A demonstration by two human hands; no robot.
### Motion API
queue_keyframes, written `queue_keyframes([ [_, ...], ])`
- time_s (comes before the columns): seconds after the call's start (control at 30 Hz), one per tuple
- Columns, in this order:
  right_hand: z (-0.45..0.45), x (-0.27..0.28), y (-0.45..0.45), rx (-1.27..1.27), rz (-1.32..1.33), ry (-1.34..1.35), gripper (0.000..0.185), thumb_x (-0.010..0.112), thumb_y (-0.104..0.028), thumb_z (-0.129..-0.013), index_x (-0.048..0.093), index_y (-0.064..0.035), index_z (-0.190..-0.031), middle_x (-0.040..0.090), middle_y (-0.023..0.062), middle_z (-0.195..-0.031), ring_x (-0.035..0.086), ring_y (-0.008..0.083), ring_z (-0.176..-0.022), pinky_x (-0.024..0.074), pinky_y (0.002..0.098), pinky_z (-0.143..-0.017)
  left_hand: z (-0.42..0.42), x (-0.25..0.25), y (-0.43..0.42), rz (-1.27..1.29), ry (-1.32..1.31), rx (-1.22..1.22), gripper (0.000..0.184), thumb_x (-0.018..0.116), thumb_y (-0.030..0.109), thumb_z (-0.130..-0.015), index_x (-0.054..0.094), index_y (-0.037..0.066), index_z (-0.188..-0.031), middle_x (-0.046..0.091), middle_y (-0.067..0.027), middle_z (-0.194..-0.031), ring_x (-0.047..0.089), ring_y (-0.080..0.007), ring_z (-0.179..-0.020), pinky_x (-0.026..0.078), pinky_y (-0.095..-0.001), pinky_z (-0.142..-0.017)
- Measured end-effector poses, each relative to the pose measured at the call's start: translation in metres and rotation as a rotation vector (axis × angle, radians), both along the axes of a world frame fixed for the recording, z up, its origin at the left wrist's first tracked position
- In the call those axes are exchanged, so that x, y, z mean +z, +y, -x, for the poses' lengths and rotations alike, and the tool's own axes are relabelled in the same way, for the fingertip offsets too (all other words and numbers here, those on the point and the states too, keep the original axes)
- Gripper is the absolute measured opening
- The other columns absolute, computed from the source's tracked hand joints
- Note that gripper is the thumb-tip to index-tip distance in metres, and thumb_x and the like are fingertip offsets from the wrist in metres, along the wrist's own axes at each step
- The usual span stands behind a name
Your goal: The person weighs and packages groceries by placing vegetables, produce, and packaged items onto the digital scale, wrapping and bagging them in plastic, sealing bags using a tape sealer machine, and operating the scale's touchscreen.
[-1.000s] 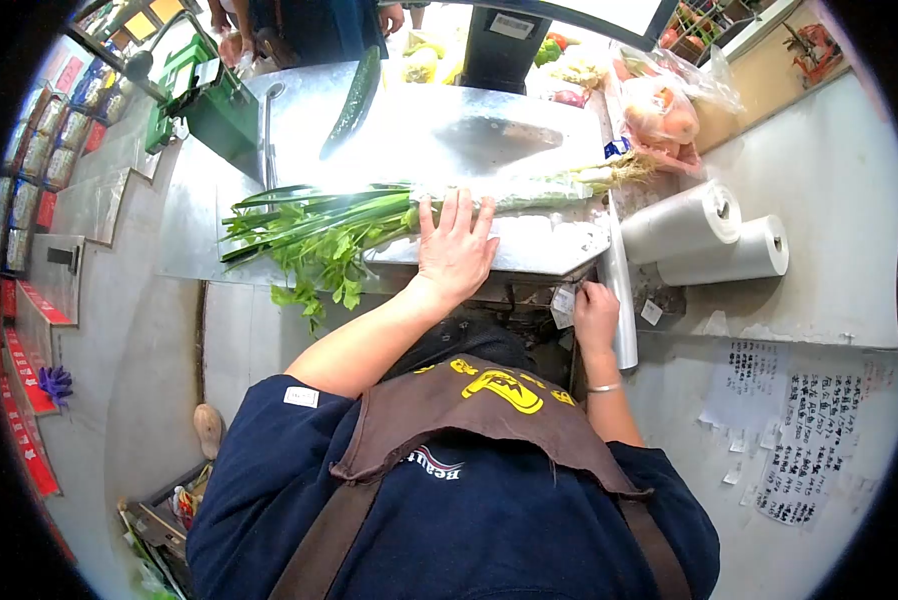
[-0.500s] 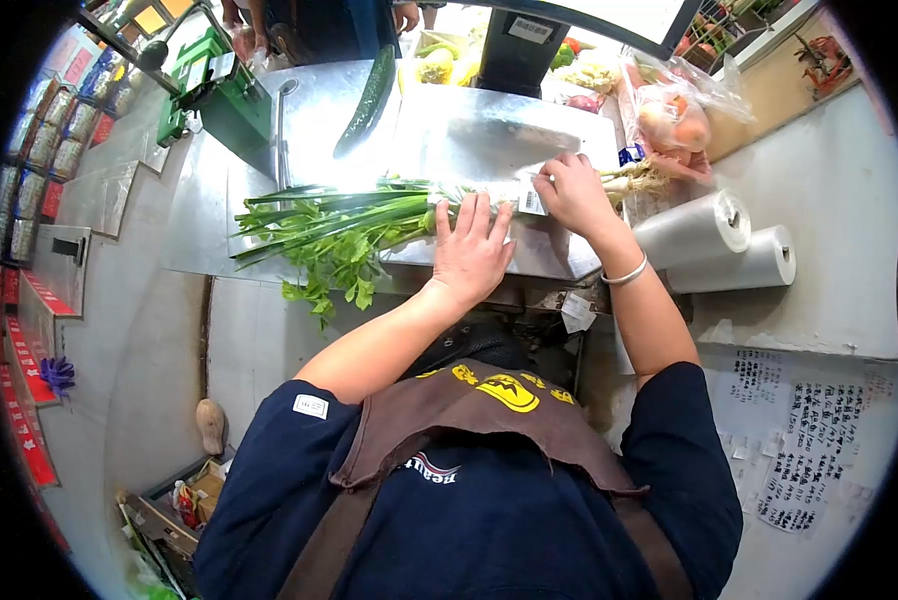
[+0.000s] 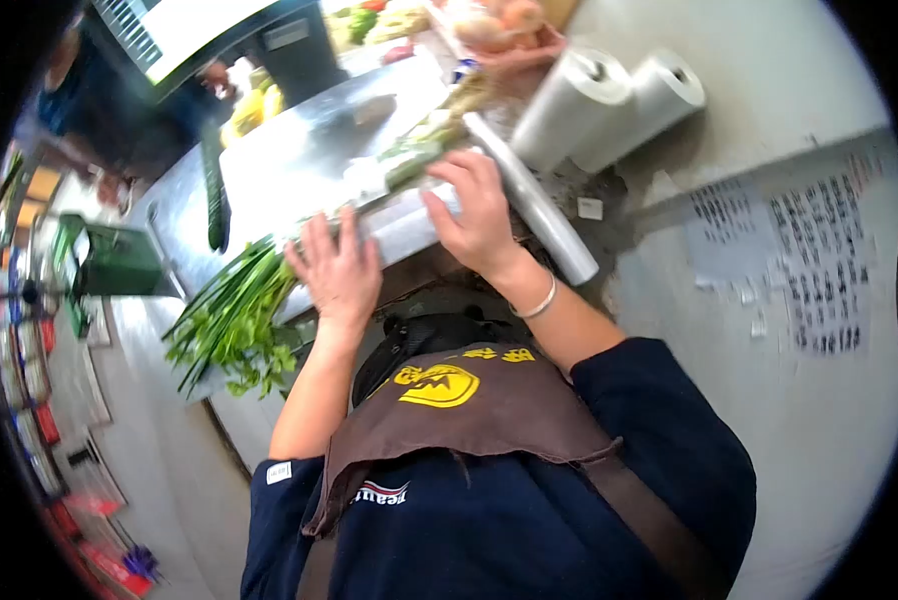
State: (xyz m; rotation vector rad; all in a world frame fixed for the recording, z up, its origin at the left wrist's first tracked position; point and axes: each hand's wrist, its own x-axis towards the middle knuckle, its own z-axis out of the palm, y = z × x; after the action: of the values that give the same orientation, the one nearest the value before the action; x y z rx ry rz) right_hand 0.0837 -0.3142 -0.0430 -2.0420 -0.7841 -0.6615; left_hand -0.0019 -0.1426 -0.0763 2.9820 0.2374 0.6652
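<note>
Left fingers (image 3: 349, 234) hide part of the greens (image 3: 231, 318).

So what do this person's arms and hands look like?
Both the left hand and right hand are bare, without gloves. The short navy left sleeve carries a small white label, its marks too blurred to read; the right sleeve is navy too. A thin silver-coloured bangle circles the right wrist.
</note>
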Motion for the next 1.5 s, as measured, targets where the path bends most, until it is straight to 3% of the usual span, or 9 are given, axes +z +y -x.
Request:
queue_keyframes([
  [0.23, -0.024, -0.162, -0.241, -1.044, -0.397, 0.516, 0.017, 0.059, -0.014, -0.081, 0.06, 0.0013, -0.089, 0.061, 0.0082, -0.084, 0.056, 0.0197, -0.075, 0.0452, 0.0309, -0.07, 0.001, -0.001, -0.006, -0.109, -0.026, 0.034, 0.05, 0.059, 0.032, -0.077, 0.05, 0.013, -0.123, 0.04, -0.0181, -0.12, 0.034, -0.0332, -0.115, 0.015, -0.0536, -0.1],
  [0.47, -0.06, -0.173, -0.262, -0.972, -0.73, 1.346, 0.03, 0.062, -0.02, -0.08, 0.06, 0.0047, -0.098, 0.062, 0.0132, -0.09, 0.055, 0.02, -0.078, 0.0432, 0.0334, -0.074, 0.001, 0.024, -0.023, -0.046, 0.243, 0.072, 0.054, 0.055, 0.032, -0.08, 0.044, 0.006, -0.127, 0.048, -0.0114, -0.096, 0.042, -0.0243, -0.093, 0.023, -0.0424, -0.086],
  [0.57, -0.061, -0.199, -0.258, -0.891, -0.748, 0.987, 0.025, 0.063, -0.016, -0.078, 0.061, 0.0034, -0.092, 0.062, 0.0098, -0.084, 0.055, 0.0167, -0.069, 0.044, 0.0317, -0.066, -0.006, 0.028, -0.028, 0.022, 0.361, 0.117, 0.055, 0.051, 0.028, -0.081, 0.037, -0.001, -0.127, 0.058, -0.0139, -0.083, 0.054, -0.0274, -0.085, 0.029, -0.0493, -0.085],
  [0.77, -0.036, -0.115, -0.222, -0.976, 0.055, 0.344, 0.017, 0.061, -0.014, -0.081, 0.06, 0.003, -0.083, 0.061, 0.0127, -0.081, 0.057, 0.0233, -0.071, 0.047, 0.0332, -0.066, -0.011, 0.03, -0.03, 0.113, 0.509, 0.094, 0.062, 0.042, 0.028, -0.084, 0.028, -0.012, -0.129, 0.058, -0.0121, -0.055, 0.057, -0.0286, -0.052, 0.041, -0.0449, -0.069],
  [0.93, -0.02, 0.002, -0.089, 0.016, -0.374, 0.576, 0.008, 0.061, -0.006, -0.081, 0.058, 0.0005, -0.084, 0.053, 0.0008, -0.079, 0.047, 0.0079, -0.071, 0.0411, 0.0223, -0.064, -0.013, 0.028, -0.032, 0.09, 0.54, 0.1, 0.063, 0.042, 0.029, -0.085, 0.026, -0.014, -0.13, 0.059, -0.0104, -0.056, 0.057, -0.0256, -0.053, 0.04, -0.0408, -0.062],
  [1.07, -0.017, 0.033, 0.044, 0.571, -0.124, 0.731, 0.01, 0.06, -0.008, -0.082, 0.058, 0.001, -0.083, 0.051, -0.0003, -0.076, 0.048, 0.0084, -0.074, 0.0388, 0.0213, -0.065, -0.012, 0.029, -0.033, 0.074, 0.581, 0.101, 0.054, 0.043, 0.028, -0.085, 0.038, -0.009, -0.124, 0.062, -0.0071, -0.065, 0.06, -0.023, -0.059, 0.04, -0.0388, -0.064],
  [1.13, -0.022, 0.018, 0.095, 0.528, 0.103, 0.576, 0.019, 0.062, -0.019, -0.079, 0.062, 0.0002, -0.082, 0.055, 0.0086, -0.079, 0.052, 0.0167, -0.076, 0.042, 0.0275, -0.068, -0.015, 0.024, -0.031, 0.063, 0.68, 0.085, 0.058, 0.043, 0.028, -0.086, 0.032, -0.01, -0.128, 0.064, -0.0046, -0.073, 0.06, -0.0203, -0.062, 0.037, -0.0369, -0.066],
  [1.23, -0.028, 0.004, 0.125, 0.283, 0.437, 0.358, 0.019, 0.062, -0.021, -0.075, 0.064, -0.0039, -0.082, 0.055, 0.0145, -0.093, 0.049, 0.0302, -0.096, 0.0383, 0.0402, -0.083, -0.01, 0.022, -0.03, 0.036, 0.472, 0.083, 0.027, 0.044, 0.026, -0.086, 0.059, 0.007, -0.094, 0.065, -0.0038, -0.073, 0.062, -0.0206, -0.068, 0.041, -0.0352, -0.069],
  [1.5, -0.005, 0.004, 0.116, 0.159, 0.474, -0.021, 0.03, 0.066, -0.024, -0.072, 0.061, -0.0076, -0.097, 0.047, 0.0167, -0.117, 0.042, 0.0351, -0.109, 0.035, 0.0467, -0.089, -0.006, 0.012, -0.024, 0.016, 0.262, -0.038, 0.023, 0.05, 0.025, -0.082, 0.063, 0.014, -0.098, 0.065, -0.0049, -0.087, 0.061, -0.019, -0.079, 0.041, -0.0351, -0.062],
])
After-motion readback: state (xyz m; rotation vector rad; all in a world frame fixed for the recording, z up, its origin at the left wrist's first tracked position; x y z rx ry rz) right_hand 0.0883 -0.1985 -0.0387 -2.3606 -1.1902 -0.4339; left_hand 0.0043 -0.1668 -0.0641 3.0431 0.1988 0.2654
